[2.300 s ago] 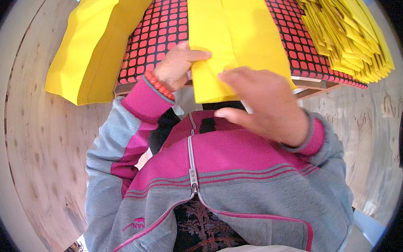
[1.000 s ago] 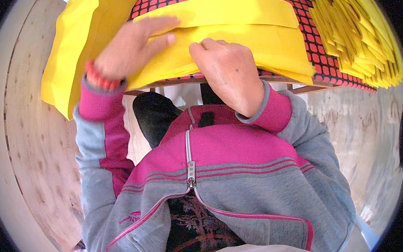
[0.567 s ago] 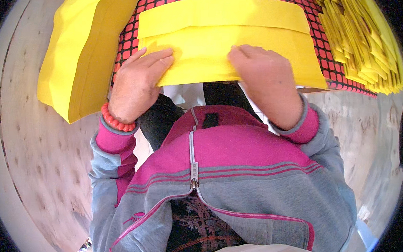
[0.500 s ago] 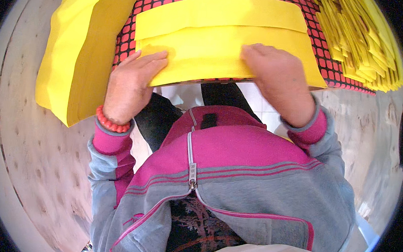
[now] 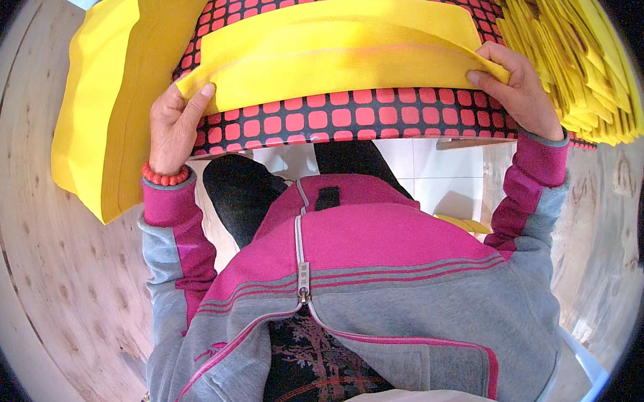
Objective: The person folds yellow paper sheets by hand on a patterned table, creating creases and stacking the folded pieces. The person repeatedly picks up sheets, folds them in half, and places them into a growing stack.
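Two hands, head view: left hand (image 5: 172,127) and right hand (image 5: 524,92) each pinch one end of a yellow sheet (image 5: 331,50), thumbs uppermost. Beneath the fingers: red-and-black tabletop (image 5: 317,118). Outboard of them: wooden boards (image 5: 60,259), yellow stack (image 5: 96,99) left, yellow pile (image 5: 584,73) right, both cut off above. Hidden from me: fingertips behind the sheet.
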Motion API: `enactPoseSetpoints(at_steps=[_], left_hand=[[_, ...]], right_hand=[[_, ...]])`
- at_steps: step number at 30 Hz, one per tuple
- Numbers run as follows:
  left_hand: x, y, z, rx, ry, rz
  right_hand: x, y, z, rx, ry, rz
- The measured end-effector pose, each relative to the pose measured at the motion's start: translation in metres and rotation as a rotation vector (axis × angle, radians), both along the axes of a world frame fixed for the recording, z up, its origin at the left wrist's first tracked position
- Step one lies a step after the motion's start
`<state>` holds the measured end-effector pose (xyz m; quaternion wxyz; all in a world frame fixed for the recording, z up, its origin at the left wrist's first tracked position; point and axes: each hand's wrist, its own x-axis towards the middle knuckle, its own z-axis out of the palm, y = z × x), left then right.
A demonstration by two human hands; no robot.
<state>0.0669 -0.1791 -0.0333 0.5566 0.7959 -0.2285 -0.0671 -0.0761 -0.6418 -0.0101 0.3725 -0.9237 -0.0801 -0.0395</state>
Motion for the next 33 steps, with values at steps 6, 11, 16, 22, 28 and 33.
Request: enactPoseSetpoints(at_steps=[6,11,16,22,28,33], left_hand=[[0.009,-0.005,-0.011,0.034,-0.129,0.094],[0.008,-0.014,-0.024,0.010,-0.211,0.216],[0.012,-0.025,-0.022,0.072,-0.317,0.275],[0.003,-0.033,-0.015,0.296,-0.670,0.331],[0.005,-0.036,-0.013,0.275,-0.638,0.349],[0.006,-0.035,-0.014,0.290,-0.588,0.364]], right_hand=[[0.006,0.002,-0.027,0.336,-0.093,-0.160],[0.016,0.007,-0.042,0.268,-0.260,-0.269],[0.013,0.012,-0.040,-0.161,-0.261,-0.460],[0.016,0.022,-0.039,-0.102,-0.301,-0.485],[0.016,0.021,-0.037,-0.160,-0.294,-0.442],[0.018,0.023,-0.040,-0.120,-0.306,-0.428]])
